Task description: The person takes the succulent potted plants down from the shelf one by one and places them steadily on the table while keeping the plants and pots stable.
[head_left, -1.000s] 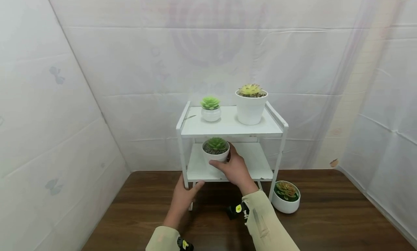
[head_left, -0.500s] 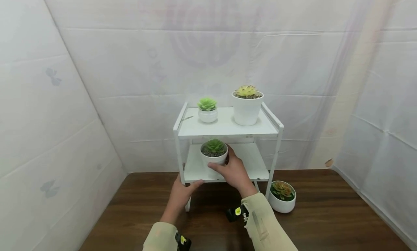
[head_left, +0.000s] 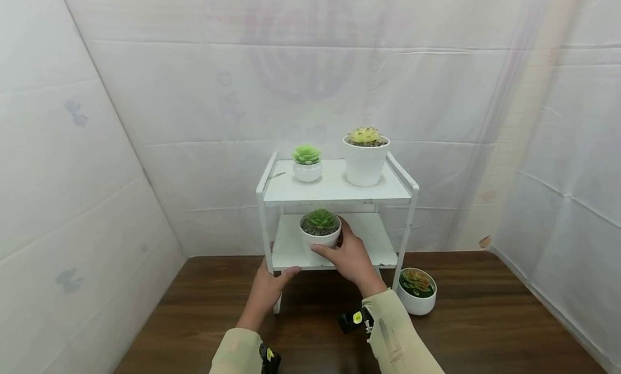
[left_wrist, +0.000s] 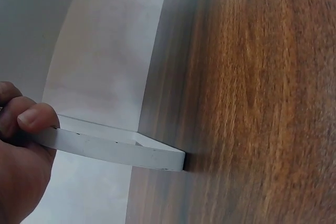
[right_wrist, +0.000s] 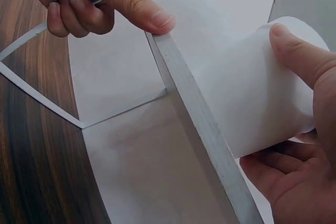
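Observation:
A two-tier white shelf rack (head_left: pixel 335 189) stands on the table. On its lower tier is a potted succulent (head_left: pixel 321 239), green leaves in a white pot. My right hand (head_left: pixel 350 260) holds the pot from its right side, thumb across the front. The right wrist view shows the white pot (right_wrist: pixel 262 87) upright on the tier, fingers and thumb around it. My left hand (head_left: pixel 264 292) grips the rack's front left leg, its fingers curled round it in the left wrist view. The thumb (right_wrist: pixel 152 17) lies along the lower tier's front edge.
On the top tier stand a small succulent (head_left: pixel 307 171) in a round white pot and a yellowish succulent (head_left: pixel 365 164) in a taller white pot. An orange-green succulent in a low white bowl (head_left: pixel 417 304) sits beside the rack's right leg. White sheets (head_left: pixel 310 94) surround the wooden table (head_left: pixel 485 309).
The head view has shifted slightly, moving the rack left in frame. Relative to the rack, the held pot and my right hand are a little farther right. My left hand keeps its grip.

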A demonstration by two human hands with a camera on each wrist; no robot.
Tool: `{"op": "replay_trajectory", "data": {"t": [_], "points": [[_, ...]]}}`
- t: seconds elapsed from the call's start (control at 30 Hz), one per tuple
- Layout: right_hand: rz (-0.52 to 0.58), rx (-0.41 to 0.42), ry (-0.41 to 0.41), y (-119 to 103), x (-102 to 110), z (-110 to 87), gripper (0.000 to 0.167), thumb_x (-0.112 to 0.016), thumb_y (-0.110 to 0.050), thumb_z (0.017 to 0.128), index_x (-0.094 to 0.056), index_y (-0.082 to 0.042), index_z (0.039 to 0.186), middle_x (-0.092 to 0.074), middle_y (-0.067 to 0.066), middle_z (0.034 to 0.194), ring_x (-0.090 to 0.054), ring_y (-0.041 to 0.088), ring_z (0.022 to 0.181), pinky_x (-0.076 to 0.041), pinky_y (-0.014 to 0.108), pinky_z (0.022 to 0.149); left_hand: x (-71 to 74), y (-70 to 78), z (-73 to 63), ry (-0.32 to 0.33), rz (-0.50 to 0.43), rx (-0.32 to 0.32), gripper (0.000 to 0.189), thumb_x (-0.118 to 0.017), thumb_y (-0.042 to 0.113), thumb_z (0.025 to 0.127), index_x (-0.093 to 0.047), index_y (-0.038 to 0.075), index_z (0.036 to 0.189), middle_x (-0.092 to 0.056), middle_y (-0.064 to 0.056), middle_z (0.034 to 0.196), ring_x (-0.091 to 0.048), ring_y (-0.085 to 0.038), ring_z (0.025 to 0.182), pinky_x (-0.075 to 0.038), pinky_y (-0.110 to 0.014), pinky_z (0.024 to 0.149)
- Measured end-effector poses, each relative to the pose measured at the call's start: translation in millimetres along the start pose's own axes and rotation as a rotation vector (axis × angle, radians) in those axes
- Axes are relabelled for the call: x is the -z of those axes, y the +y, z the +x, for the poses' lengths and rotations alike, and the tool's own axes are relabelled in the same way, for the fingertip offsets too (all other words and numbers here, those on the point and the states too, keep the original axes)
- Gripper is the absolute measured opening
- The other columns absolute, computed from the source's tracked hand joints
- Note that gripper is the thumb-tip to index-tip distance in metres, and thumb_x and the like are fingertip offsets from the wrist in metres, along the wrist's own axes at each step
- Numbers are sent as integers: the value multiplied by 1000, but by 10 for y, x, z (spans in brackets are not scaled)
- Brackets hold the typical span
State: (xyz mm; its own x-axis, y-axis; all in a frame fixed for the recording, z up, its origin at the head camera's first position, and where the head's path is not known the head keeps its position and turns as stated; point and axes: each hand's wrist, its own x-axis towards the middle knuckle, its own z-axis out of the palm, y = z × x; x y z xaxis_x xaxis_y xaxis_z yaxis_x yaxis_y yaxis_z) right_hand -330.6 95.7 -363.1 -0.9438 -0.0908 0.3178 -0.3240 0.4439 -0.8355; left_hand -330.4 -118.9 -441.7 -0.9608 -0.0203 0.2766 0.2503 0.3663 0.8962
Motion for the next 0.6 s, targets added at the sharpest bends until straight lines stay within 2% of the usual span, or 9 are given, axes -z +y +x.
{"op": "replay_trajectory", "data": {"t": [0.37,0.5,0.6], "points": [[-21,-17,12,1,72,-99,99,-78,-56,73,-29,-20,151,-49,6,144,-48,25,132,-45,47,104,-5,-34,0,-4,-19,5,105,-74,54,79,-16,12,156,-39,-14,152,-42,-32,137,-35,-56,109],[-23,-16,17,4,93,-127,99,-78,-56,73,-29,-19,151,-48,6,144,-48,25,133,-45,46,104,-6,-29,1,-4,-19,14,104,-73,57,77,-18,15,155,-39,-10,153,-42,-30,137,-36,-56,109],[-23,-17,19,2,113,-152,99,-78,-56,74,-29,-20,151,-48,6,144,-49,25,132,-46,46,103,-1,-16,-2,-1,-31,1,102,-74,54,79,-19,16,155,-41,-10,150,-44,-29,135,-37,-55,108]]}}
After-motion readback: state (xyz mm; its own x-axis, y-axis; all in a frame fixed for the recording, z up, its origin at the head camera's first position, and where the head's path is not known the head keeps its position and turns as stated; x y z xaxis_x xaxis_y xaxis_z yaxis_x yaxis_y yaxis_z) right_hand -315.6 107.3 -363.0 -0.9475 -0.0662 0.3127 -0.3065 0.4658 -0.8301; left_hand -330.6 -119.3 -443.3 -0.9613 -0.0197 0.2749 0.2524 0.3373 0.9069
